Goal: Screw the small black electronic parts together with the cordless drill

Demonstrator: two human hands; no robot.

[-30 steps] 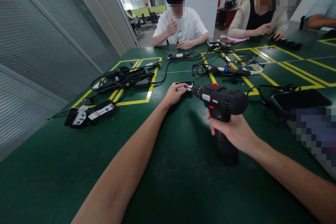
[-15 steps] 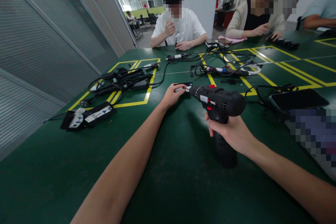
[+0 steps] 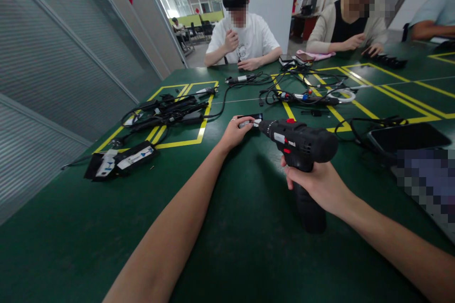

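from the head camera, looking down over the table, the black cordless drill (image 3: 302, 139) sits in the middle of things, its base standing on the green table (image 3: 227, 246) and its nose pointing away and to the left. the right hand (image 3: 318, 184) is closed round the drill's grip just below the body, fingers wrapped tight and the forefinger up by the red switch. the left hand (image 3: 234, 132) is at the drill's nose, fingertips pressed together in a pinch on a small silvery bit (image 3: 247, 124) that meets the chuck; whether the bit is seated in the chuck i cannot tell. a small flat black piece (image 3: 250, 117) lies on the table just beyond that nose. left of the drill, inside a square of yellow tape (image 3: 201, 128), lies a heap of black cables and tools (image 3: 170, 106), and further left of the drill, nearer the table's edge, a flat black pack with white labels (image 3: 121, 160). beyond the drill there is a tangle of wires (image 3: 302, 92) with a white ring (image 3: 343, 95) at its right end. right of the drill lies a dark slab-like device (image 3: 408, 136) with a cable looped beside it. across the table, well beyond the drill, a person in a white t-shirt (image 3: 249, 38) sits with one hand raised, and a person in a pale cardigan (image 3: 348, 28) sits further right with both hands on the table.
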